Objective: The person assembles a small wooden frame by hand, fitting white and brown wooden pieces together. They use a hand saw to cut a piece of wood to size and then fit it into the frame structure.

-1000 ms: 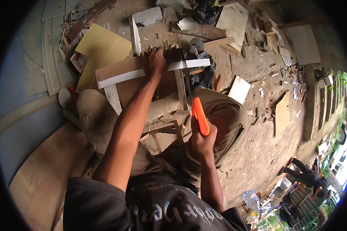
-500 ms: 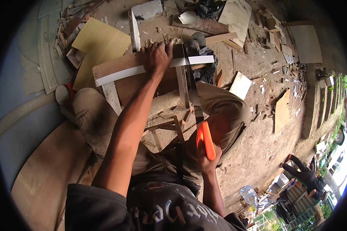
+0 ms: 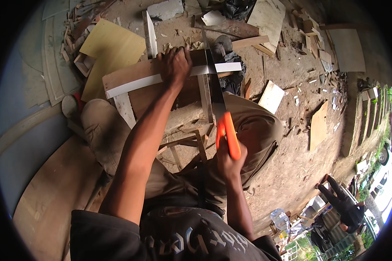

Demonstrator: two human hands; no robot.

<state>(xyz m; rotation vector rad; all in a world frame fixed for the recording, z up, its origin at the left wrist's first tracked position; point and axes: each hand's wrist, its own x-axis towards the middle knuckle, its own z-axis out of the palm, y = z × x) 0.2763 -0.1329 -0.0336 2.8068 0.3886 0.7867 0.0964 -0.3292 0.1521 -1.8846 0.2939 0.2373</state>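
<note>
Head: saw (image 3: 217, 92) inside right grip (image 3: 231, 162)

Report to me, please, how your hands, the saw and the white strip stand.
Right hand gripping orange-handled saw; left hand over brown board and white strip; blade across strip, nearer its right end; right knee beside saw.

Standing here, I note a head-worn fisheye looking down from above and behind the left fingers (image 3: 174, 53), range close; the wearer's shirt (image 3: 170, 237), nearer than they, enters at the lower edge.
</note>
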